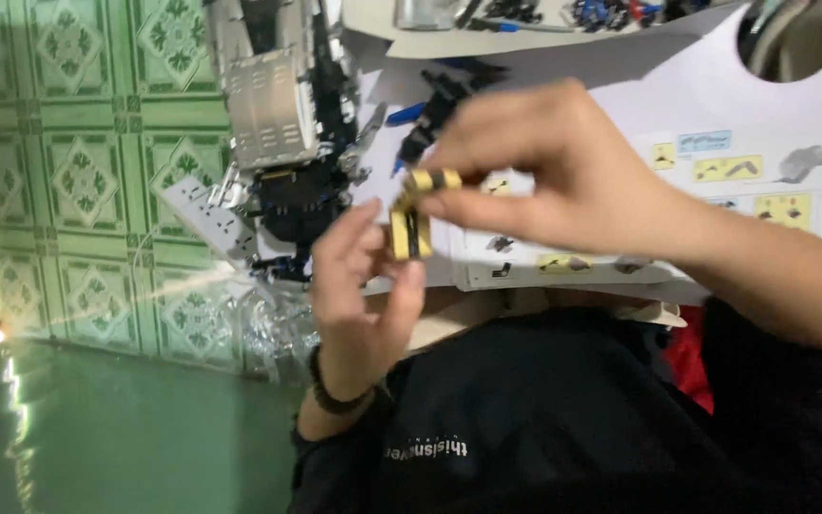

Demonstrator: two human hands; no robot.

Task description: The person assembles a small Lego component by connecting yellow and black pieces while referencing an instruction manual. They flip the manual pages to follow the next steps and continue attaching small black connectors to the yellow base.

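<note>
Both my hands meet in the middle of the head view, over my dark-clothed lap. My left hand (363, 286), with a dark bead bracelet at the wrist, pinches a small yellow-and-black building-block piece (409, 233) held upright. My right hand (544, 162) comes in from the right and grips a second yellow-and-black striped piece (433, 180) with its fingertips. That second piece sits right on top of the first, touching it. The image is blurred, so how the two pieces join is unclear.
An open instruction booklet (744, 181) lies behind my hands. A grey and black block-built model (283, 124) stands on the green patterned floor (68, 181), with clear plastic bags (268, 324) below it. A tray of loose small parts (544, 19) sits at the top.
</note>
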